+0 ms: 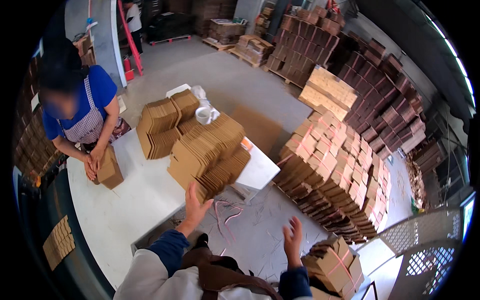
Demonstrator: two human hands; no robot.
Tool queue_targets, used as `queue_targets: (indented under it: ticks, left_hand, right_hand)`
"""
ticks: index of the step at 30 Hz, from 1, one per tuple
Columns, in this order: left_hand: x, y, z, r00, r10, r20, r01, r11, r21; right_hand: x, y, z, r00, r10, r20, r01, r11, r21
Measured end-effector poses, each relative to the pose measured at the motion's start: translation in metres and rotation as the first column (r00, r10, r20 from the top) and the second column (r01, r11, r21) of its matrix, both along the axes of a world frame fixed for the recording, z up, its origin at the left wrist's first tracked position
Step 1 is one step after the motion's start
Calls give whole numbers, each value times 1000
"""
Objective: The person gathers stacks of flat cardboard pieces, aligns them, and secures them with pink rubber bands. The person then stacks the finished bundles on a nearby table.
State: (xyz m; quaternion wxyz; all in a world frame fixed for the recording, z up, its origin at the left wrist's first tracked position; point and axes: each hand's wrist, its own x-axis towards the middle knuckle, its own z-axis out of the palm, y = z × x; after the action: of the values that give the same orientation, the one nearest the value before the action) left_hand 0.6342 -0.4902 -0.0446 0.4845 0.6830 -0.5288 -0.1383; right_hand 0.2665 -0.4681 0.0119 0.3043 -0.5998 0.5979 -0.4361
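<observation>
My left hand (195, 209) reaches toward the near edge of a stack of folded brown cardboard pieces (205, 150) on the white table. Its fingers are spread, and the fingertips overlap the lowest pieces; whether they touch cannot be made out. My right hand (293, 241) is raised in the air to the right of the table, fingers apart and holding nothing. A second cardboard stack (157, 127) stands behind the first. Across the table, a co-worker in a blue top has both hands on a small brown cardboard box (109, 169).
A white cup (203, 115) stands among the stacks on the white table (100, 215). Strapped cardboard bundles (340, 165) fill a pallet at right. Another strapped bundle (337, 267) is near my right arm. Pink strapping (223, 215) lies on the floor.
</observation>
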Motion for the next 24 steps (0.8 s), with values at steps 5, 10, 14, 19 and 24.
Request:
queue_targets:
  ticks: [5,10,14,19,24]
  left_hand:
    - [41,-57,-16,988,139,-70,-133,988,77]
    - [34,-102,-3,968,139,-209,-132,990,48]
    - [50,-84,-4,957,221,-186,-191,968,166]
    - [51,-58,-7,687,308,-658,-189,950,247]
    - [63,-49,-44,699,366,-615,-169,920,355]
  right_hand:
    - [139,-255,-14,918,332,-218,-363,923,-124]
    - [196,-454,-35,954,296,-53,-297,955,-19]
    - [266,-423,-16,833,524,-178,-470,839,272]
    - [254,-395,-13,459,814,355,-883,372,288]
    - [269,-400,-56,302,953,-20,-939,301,163]
